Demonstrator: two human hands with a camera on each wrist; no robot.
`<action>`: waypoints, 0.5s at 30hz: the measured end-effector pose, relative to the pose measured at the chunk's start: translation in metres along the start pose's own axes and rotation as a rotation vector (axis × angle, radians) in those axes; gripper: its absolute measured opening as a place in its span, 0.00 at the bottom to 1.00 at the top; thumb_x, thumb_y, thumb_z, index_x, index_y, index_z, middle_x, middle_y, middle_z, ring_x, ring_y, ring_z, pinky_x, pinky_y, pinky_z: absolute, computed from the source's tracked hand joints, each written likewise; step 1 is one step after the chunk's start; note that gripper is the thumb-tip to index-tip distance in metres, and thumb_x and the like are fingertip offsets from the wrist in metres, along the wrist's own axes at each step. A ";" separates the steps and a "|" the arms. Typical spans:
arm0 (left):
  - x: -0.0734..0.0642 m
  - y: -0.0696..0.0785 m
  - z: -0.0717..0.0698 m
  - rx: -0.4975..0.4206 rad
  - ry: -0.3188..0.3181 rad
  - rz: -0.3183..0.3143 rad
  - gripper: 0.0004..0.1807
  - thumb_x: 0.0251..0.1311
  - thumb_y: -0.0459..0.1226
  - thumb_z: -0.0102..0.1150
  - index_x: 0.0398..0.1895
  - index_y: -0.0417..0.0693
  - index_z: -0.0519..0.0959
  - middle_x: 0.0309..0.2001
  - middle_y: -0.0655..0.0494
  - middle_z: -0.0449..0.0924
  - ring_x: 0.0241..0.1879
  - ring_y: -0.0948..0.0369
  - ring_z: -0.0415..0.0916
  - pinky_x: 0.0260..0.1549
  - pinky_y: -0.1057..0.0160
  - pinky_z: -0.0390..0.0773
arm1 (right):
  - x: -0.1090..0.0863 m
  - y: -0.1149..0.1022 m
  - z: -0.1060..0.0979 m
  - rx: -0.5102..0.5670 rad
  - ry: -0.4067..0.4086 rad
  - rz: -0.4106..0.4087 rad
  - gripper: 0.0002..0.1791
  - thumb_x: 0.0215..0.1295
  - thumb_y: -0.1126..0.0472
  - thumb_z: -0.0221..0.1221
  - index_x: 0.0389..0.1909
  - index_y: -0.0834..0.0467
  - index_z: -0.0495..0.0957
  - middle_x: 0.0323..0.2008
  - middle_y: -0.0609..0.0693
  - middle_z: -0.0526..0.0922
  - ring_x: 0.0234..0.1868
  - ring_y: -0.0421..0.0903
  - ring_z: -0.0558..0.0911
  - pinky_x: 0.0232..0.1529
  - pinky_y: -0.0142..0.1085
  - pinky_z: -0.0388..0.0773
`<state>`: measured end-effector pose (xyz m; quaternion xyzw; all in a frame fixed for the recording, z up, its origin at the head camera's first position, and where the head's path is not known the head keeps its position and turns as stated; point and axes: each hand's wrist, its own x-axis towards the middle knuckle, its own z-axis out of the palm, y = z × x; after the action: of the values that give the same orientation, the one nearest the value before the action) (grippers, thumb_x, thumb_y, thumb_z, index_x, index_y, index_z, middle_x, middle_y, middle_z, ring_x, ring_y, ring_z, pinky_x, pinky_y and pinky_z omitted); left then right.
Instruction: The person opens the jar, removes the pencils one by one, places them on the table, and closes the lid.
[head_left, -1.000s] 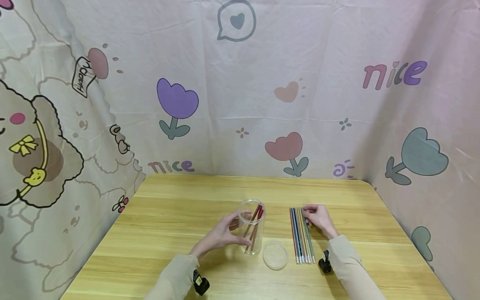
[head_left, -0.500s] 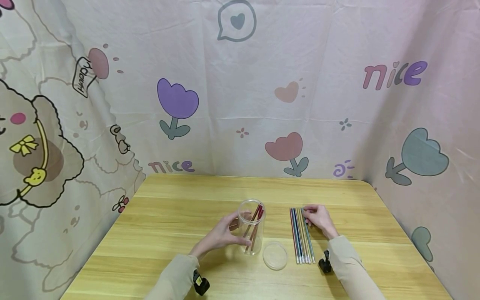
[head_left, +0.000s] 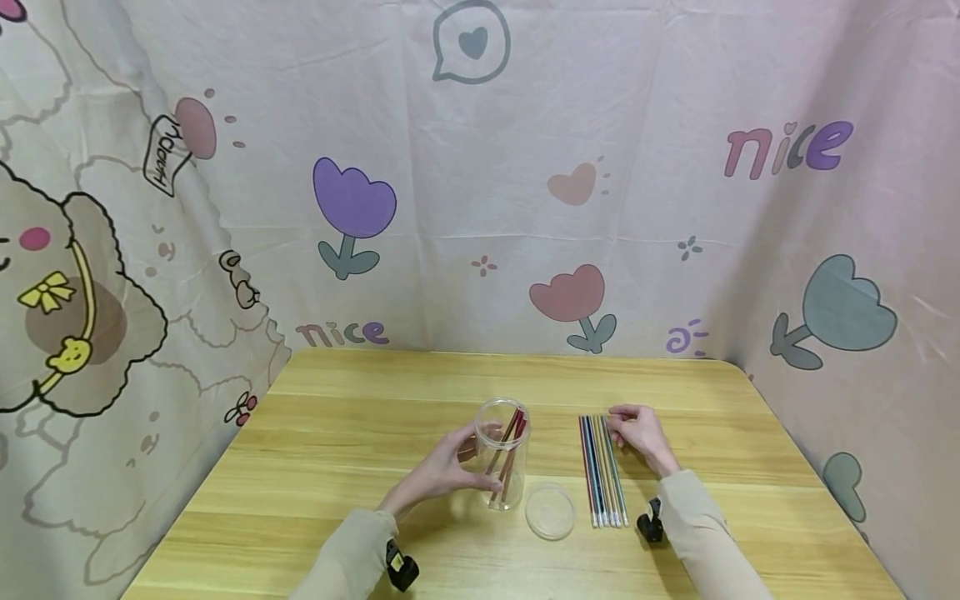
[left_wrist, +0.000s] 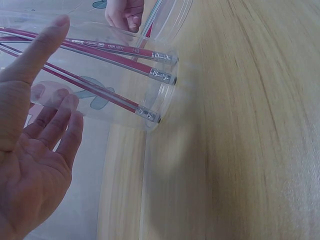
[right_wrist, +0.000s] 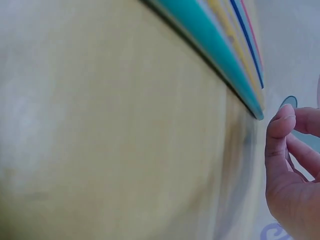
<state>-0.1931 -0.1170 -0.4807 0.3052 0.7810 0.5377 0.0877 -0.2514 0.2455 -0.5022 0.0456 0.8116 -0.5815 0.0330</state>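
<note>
My left hand [head_left: 448, 467] holds a clear plastic jar [head_left: 504, 496], thumb on the near side and fingers round the back. Inside the upright jar lean several red pencils [left_wrist: 117, 57], their metal-capped eraser ends at the bottom. To the right, several pencils lie side by side in a row, with red, dark blue, yellowish and green ones. My right hand [head_left: 639, 433] is by the far end of the green pencil [head_left: 615, 475], at the row's right edge. In the right wrist view the fingers stand a little apart from the green pencil [right_wrist: 215, 47] and hold nothing.
A round clear lid [head_left: 551, 512] lies flat on the wooden table [head_left: 360, 425], between the jar and the pencil row. A patterned cloth [head_left: 465, 167] hangs behind the table and at both sides.
The green pencil has swung slightly left, closer in line with the row. My right hand has let go of it and shifted a little to the right. The left hand and jar stay still.
</note>
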 end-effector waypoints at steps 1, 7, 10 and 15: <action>0.000 0.000 0.000 0.000 0.000 0.001 0.46 0.49 0.38 0.78 0.72 0.43 0.66 0.67 0.42 0.74 0.68 0.43 0.72 0.70 0.46 0.72 | 0.000 -0.001 0.000 -0.002 -0.001 -0.007 0.22 0.68 0.72 0.57 0.60 0.78 0.71 0.32 0.55 0.82 0.22 0.38 0.77 0.20 0.27 0.78; 0.000 0.000 0.000 -0.001 0.000 -0.005 0.46 0.49 0.38 0.78 0.72 0.42 0.65 0.67 0.41 0.74 0.68 0.42 0.71 0.70 0.44 0.71 | -0.001 -0.011 0.000 -0.007 0.009 -0.048 0.23 0.66 0.72 0.56 0.61 0.77 0.71 0.34 0.57 0.81 0.21 0.40 0.77 0.17 0.28 0.76; 0.000 0.000 0.000 -0.001 0.001 -0.012 0.47 0.49 0.38 0.78 0.73 0.42 0.65 0.68 0.41 0.73 0.68 0.42 0.71 0.70 0.43 0.71 | -0.002 -0.018 0.001 -0.016 0.015 -0.071 0.24 0.65 0.72 0.56 0.62 0.76 0.72 0.35 0.55 0.80 0.21 0.40 0.78 0.18 0.29 0.77; 0.000 0.000 0.000 -0.001 0.003 -0.010 0.47 0.49 0.38 0.78 0.73 0.42 0.65 0.68 0.41 0.73 0.68 0.42 0.71 0.70 0.44 0.72 | -0.004 -0.031 0.003 -0.026 0.015 -0.120 0.24 0.66 0.71 0.57 0.62 0.75 0.72 0.37 0.53 0.80 0.24 0.40 0.81 0.24 0.30 0.82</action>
<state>-0.1930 -0.1172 -0.4812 0.3006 0.7824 0.5381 0.0891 -0.2512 0.2326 -0.4735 0.0008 0.8207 -0.5713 -0.0073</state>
